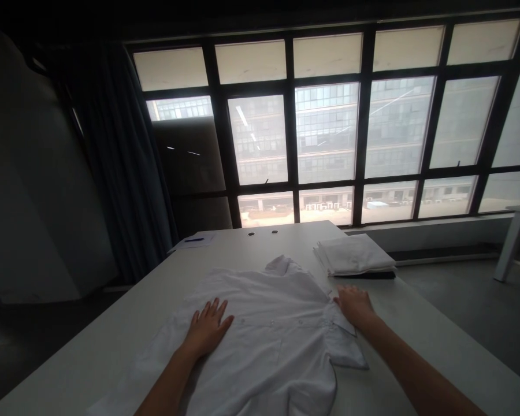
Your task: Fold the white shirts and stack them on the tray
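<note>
A: So, where does the shirt stand right now?

B: The white shirt (264, 335) lies spread out flat on the surface (437, 335), collar pointing away toward the window, buttoned front facing up as far as I can tell. It sits in the middle of the surface, right in front of the person.

A: And the hands?

B: Both are open, palms down, gripping nothing. The left hand (208, 329) rests flat on the shirt's body, fingers spread. The right hand (354, 305) presses on the shirt's right edge, near the shoulder, where a sleeve is tucked. They are well apart from each other.

A: How far along would you say the folding is?

B: Early, by my reading. The shirt is laid out and looks smoothed, but the body is still full width and full length. One short sleeve at the near right sticks out, and no fold across the body shows yet.

A: Anything already finished?

B: A stack of folded white cloth (355, 255) sits at the far right of the surface, just beyond the right hand, on something dark. That looks like done work.

A: Anything else there?

B: A sheet of paper with a blue pen (194, 239) on it at the far left corner.
</note>
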`<action>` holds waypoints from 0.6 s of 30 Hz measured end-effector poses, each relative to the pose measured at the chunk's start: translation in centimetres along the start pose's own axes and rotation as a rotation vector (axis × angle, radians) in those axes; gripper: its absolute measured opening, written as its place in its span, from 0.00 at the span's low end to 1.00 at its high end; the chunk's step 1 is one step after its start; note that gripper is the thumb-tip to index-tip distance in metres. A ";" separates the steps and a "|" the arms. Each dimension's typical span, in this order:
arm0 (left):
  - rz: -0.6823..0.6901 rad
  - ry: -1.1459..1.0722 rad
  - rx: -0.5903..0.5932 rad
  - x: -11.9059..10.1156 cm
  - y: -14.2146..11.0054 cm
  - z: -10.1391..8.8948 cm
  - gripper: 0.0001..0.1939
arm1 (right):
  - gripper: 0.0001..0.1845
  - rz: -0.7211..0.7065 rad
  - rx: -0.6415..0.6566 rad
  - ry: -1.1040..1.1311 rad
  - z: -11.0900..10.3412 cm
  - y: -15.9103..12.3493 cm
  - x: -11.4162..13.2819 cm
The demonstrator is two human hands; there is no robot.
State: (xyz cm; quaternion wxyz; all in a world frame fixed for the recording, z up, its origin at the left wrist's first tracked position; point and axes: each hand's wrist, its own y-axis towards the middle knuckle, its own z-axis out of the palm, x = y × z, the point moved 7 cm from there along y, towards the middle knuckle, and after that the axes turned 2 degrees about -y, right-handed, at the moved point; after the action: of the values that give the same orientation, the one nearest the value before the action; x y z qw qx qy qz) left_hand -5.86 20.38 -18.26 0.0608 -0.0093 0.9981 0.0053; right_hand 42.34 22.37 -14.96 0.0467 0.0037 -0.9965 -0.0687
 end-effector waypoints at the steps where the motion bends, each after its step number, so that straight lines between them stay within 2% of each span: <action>1: -0.021 0.008 0.011 0.0 -0.1 0.2 0.41 | 0.15 -0.006 -0.041 -0.008 -0.3 -0.4 0.9; 4: -0.063 0.026 0.051 -0.5 -0.4 0.7 0.46 | 0.20 -0.110 -0.116 0.045 0.0 -1.8 5.1; 8: -0.074 0.040 0.028 -1.0 -0.7 0.2 0.45 | 0.35 -0.240 0.013 0.134 2.8 -3.8 9.6; 12: -0.072 0.062 -0.007 -1.1 -1.6 -0.4 0.44 | 0.40 -0.299 0.127 0.138 4.0 -5.2 10.4; 18: -0.027 0.057 0.097 -0.6 -3.8 -2.3 0.46 | 0.40 -0.369 0.130 0.174 3.1 -7.5 9.4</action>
State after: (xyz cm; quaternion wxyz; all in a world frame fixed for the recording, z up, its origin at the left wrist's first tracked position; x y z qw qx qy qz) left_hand -5.43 16.55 -15.91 0.0330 -0.0198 0.9983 -0.0440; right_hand 32.66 15.24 -18.15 0.1191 0.1953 -0.9734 -0.0109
